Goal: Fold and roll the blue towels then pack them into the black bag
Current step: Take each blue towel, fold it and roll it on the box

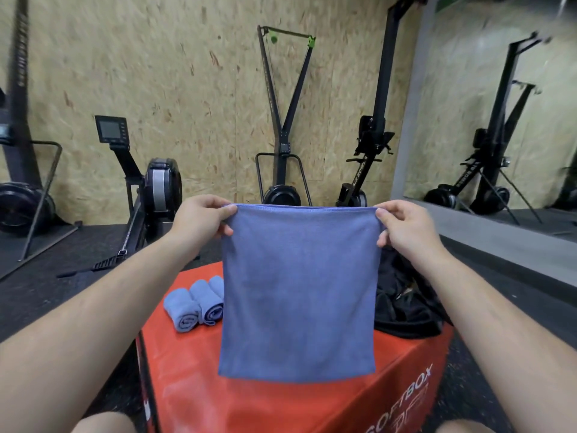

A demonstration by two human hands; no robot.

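Red surface on black floor, rowing machines along chipboard wall; left hand, right hand pinching towel top corners.

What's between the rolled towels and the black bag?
In the head view, the blue towel, held by the left hand and right hand, hangs there, hiding the box top.

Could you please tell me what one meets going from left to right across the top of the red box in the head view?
rolled towels → held towel → black bag
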